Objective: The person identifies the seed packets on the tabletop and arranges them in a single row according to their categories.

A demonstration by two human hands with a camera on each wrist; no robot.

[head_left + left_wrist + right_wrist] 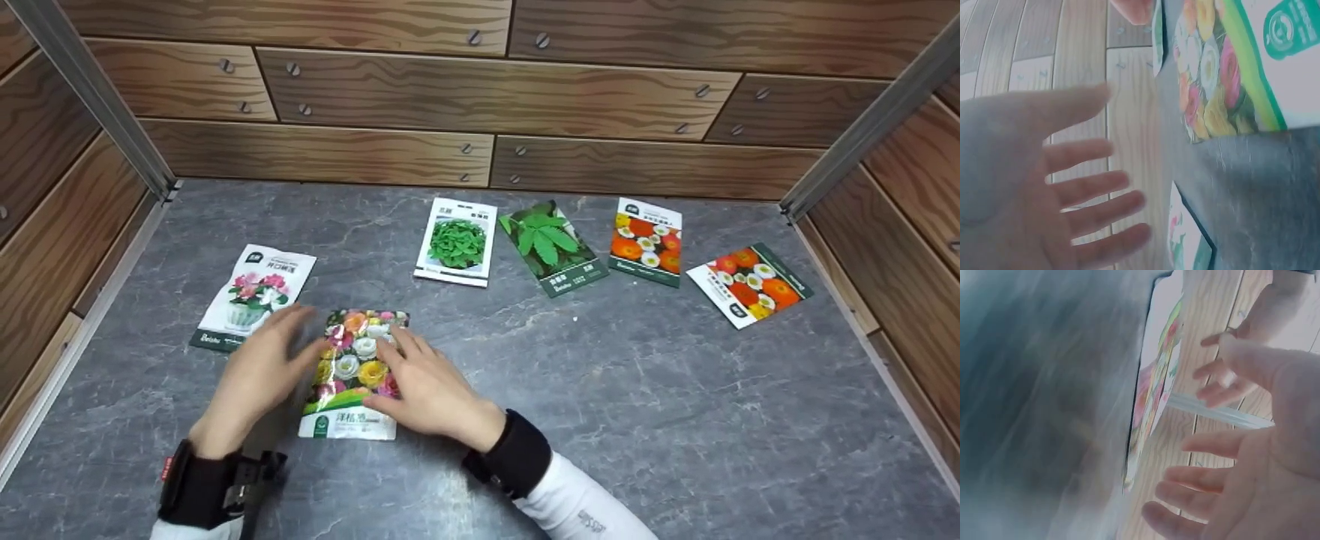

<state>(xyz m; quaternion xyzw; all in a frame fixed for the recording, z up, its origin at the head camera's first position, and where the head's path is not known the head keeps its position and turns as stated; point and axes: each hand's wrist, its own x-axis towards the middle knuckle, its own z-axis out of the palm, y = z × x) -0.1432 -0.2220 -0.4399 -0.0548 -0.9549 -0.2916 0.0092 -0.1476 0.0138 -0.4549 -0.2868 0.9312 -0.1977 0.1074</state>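
A flower-covered seed packet [352, 375] lies on the grey surface between the two hands, its white end toward the person. At its left side the left hand [251, 375] has its fingers spread, and in the left wrist view the same hand [1055, 180] shows nothing in it. Over the packet's right edge is the right hand [431, 386], fingers extended; whether it touches the packet cannot be told. The right wrist view shows the right hand [1241, 478] with separated fingers and an empty palm. A white packet with pink flowers [259, 292] lies just beyond the left hand.
Farther back lie a white packet with green leaves [457, 244], a dark green leaf packet [553, 247], and two orange-flower packets [646, 244] [750, 285] at the right. Wood-patterned walls [390, 154] and metal posts enclose the grey surface [600, 420].
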